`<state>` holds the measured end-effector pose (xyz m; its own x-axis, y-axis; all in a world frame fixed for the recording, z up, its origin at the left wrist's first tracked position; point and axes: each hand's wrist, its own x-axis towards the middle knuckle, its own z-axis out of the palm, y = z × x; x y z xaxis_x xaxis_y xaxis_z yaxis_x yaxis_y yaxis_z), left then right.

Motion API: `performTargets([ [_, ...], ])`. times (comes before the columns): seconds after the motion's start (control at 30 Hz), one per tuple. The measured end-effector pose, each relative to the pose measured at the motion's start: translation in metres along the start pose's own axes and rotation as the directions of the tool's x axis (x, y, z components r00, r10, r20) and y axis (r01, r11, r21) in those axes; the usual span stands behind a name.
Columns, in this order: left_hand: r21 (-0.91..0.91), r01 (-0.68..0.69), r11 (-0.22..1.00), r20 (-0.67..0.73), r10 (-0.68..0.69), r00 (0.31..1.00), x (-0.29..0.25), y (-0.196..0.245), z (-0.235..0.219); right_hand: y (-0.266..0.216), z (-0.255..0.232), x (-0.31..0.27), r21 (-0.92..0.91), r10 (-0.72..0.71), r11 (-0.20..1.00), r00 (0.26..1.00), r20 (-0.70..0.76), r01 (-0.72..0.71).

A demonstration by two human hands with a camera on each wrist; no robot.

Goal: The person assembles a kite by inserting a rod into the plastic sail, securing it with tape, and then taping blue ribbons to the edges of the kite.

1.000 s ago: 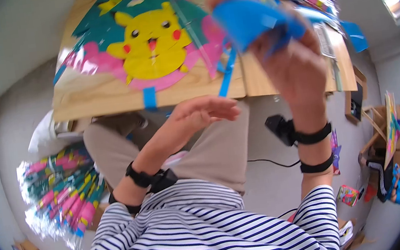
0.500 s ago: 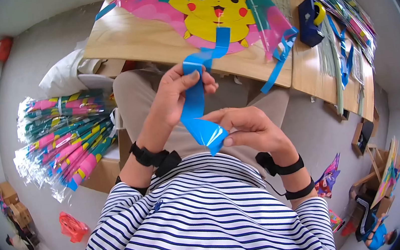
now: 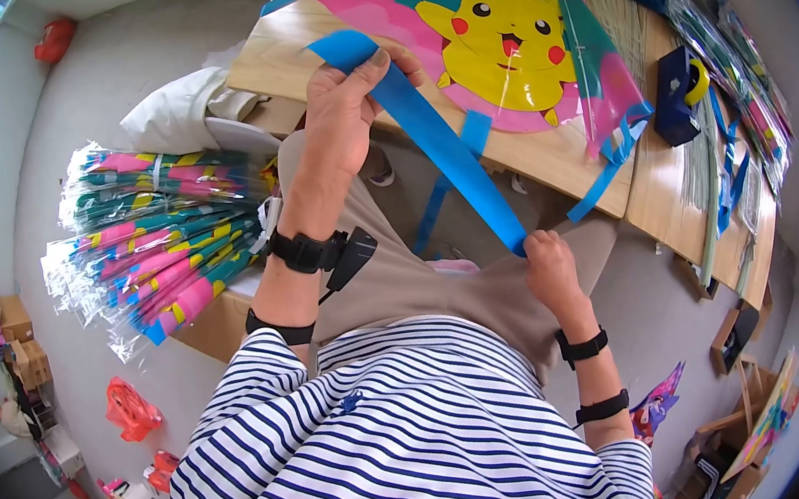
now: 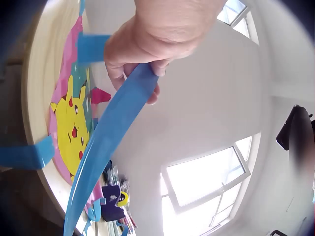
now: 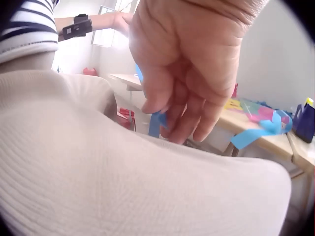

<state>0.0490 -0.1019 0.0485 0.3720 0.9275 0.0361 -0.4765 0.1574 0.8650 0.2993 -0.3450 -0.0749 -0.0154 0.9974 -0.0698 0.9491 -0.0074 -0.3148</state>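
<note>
A wide blue ribbon (image 3: 447, 147) runs diagonally between the two hands, stretched in front of the table edge. The left hand (image 3: 345, 105) pinches it near its upper end, thumb on top, and a short piece sticks out past the fingers. At the lower end the right hand (image 3: 554, 274) grips the ribbon beside the knee; in the right wrist view a bit of blue (image 5: 160, 118) shows at its fingertips. Behind lies a kite sheet (image 3: 509, 43) with a yellow character, flat on the table. A blue strip (image 3: 475, 133) hangs over the table's edge below it.
A dark tape dispenser (image 3: 675, 97) stands on the right table (image 3: 656, 165), with thin rods and wrapped bundles (image 3: 730, 75) beyond it. More folded kite bundles (image 3: 167, 245) are at the left, near a white bag (image 3: 175, 112). A red bag (image 3: 131, 411) lies on the floor.
The left hand has moved up and the right hand down and to the right, pulling the ribbon straight between them. The head view has shifted, so the table appears further right.
</note>
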Motion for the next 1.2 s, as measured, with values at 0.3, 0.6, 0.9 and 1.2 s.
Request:
performTargets([
  [0.3, 0.243, 0.114, 0.963, 0.03, -0.125, 0.992, -0.018, -0.018, 0.032, -0.035, -0.065, 0.048, 0.437, 0.146, 0.899, 0.937, -0.316, 0.007],
  [0.6, 0.568, 0.206, 0.797, 0.24, -0.4, 0.885, -0.061, -0.079, 0.068, -0.078, -0.102, 0.079, 0.922, 0.429, 0.387, 0.886, -0.177, -0.003],
  [0.9, 0.171, 0.273, 0.947, 0.157, -0.3, 0.941, -0.051, -0.073, 0.053, -0.068, -0.077, 0.058, 0.808, 0.338, 0.583, 0.93, -0.144, -0.087],
  [1.2, 0.162, 0.301, 0.94, 0.034, -0.311, 0.95, -0.048, -0.097, 0.046, -0.063, -0.071, 0.051, 0.82, 0.393, 0.569, 0.896, -0.209, -0.058],
])
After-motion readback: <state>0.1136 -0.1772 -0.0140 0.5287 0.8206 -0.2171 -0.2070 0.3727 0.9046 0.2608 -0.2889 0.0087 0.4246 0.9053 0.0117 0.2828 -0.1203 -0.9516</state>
